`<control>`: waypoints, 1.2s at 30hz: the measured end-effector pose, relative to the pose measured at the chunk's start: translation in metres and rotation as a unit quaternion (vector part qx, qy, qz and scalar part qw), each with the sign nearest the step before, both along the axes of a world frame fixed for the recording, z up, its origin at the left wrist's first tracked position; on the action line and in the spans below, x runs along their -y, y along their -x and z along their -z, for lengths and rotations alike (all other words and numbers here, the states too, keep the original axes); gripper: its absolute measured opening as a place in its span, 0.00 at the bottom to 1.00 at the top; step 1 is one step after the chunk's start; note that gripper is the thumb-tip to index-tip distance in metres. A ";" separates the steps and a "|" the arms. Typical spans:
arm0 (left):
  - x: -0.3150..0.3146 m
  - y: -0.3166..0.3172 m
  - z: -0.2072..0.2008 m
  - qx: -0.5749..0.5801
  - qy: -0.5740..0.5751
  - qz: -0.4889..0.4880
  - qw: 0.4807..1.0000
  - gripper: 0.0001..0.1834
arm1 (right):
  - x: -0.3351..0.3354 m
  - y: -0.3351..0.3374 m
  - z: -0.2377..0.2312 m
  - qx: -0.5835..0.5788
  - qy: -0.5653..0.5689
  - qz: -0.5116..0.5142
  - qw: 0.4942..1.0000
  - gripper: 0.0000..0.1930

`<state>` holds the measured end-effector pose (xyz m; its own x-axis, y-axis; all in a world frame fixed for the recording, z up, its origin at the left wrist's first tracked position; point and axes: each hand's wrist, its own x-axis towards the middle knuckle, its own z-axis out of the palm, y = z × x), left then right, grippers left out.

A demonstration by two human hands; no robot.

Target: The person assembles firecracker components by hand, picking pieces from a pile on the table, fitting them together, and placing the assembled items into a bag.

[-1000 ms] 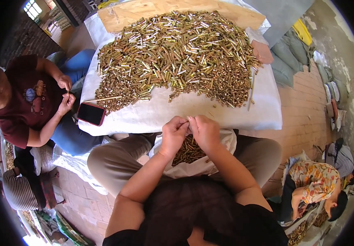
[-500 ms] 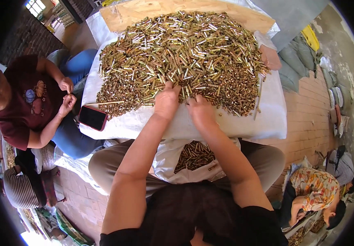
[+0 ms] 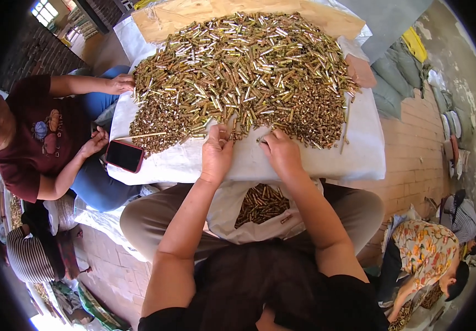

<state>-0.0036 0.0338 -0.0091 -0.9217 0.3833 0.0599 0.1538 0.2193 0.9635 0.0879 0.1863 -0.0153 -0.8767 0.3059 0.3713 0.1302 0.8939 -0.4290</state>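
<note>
At the centre of the frame, both hands rest on the near edge of a big heap of brass casings spread over a white cloth on the tabletop. The left hand lies with its fingers curled down into the lower rim of the heap, seemingly pinching a few casings, though the grip itself is hidden under the knuckles. The right hand sits just beside it, fingers bent and narrow, the tips touching loose casings at the heap's edge; whether it holds any I cannot tell. Below the hands, in the lap, an open white bag already holds a small pile of the same casings.

To do this well, it seems best to draw only from the thin front edge, where pieces lie one deep, rather than dig into the thick middle and send casings rolling off the cloth. Keeping both hands close above the bag's mouth makes for a short drop.

At the left of the frame a red phone lies on the cloth corner, beside another person's hand.
</note>
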 end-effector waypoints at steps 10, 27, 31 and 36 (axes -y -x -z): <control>0.015 -0.024 -0.017 0.311 -0.214 0.134 0.916 0.08 | 0.000 -0.012 -0.005 -0.003 0.430 0.030 0.902 0.03; 0.016 -0.085 -0.056 0.248 -0.207 0.165 0.932 0.03 | 0.023 -0.067 -0.062 -0.011 0.635 -0.022 0.772 0.08; 0.015 -0.089 -0.056 0.253 -0.221 0.156 0.929 0.03 | 0.025 -0.068 -0.063 -0.017 0.639 -0.014 0.769 0.08; 0.015 -0.089 -0.055 0.267 -0.224 0.149 0.925 0.03 | 0.026 -0.067 -0.060 -0.004 0.582 -0.004 0.813 0.08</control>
<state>0.0854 0.0187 0.0455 -0.7234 0.6719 -0.1589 -0.3813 -0.1969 0.9032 0.1545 0.1607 0.0451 -0.8791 0.4488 -0.1603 0.1192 -0.1185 -0.9858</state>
